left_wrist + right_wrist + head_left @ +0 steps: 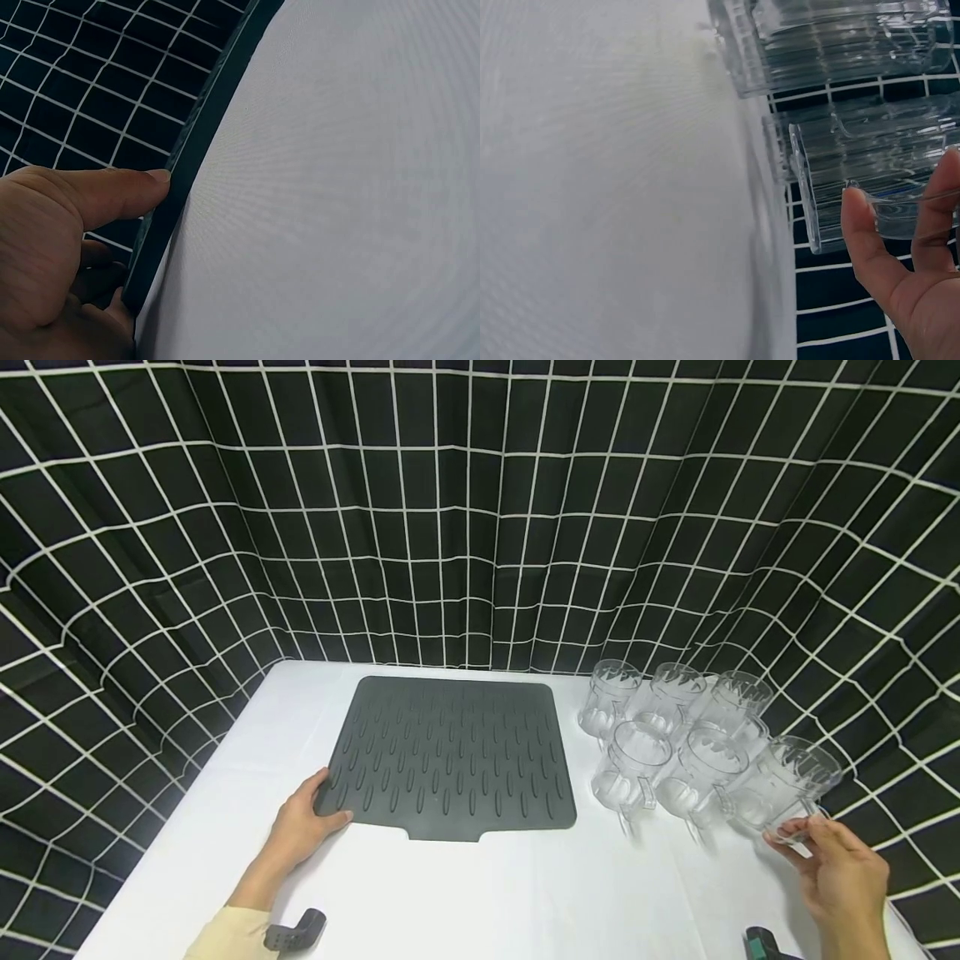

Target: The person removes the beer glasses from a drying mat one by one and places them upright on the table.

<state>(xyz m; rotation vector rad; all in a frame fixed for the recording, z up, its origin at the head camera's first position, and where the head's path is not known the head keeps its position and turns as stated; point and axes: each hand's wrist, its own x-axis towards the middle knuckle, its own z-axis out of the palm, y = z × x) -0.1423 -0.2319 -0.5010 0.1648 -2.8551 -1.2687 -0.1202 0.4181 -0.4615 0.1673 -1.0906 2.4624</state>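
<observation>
A dark grey drying mat (pixel 457 752) with raised ridges lies flat on the white table. At its near left corner my left hand (pixel 296 831) grips the mat, thumb on the front edge and fingers along the left side. In the left wrist view the thumb presses the mat's dark edge (pixel 206 124). On the right stand several clear mugs in two rows. My right hand (pixel 843 864) holds the handle of the nearest right mug (pixel 783 781) between thumb and fingers. That mug (pixel 832 165) also shows in the right wrist view, the fingers at its handle.
Other clear mugs, such as the front left one (pixel 633 760) and the back left one (pixel 611 697), stand close together beside the mat. Black cloth with a white grid (pixel 465 527) hangs behind and at both sides of the white table (pixel 525 893).
</observation>
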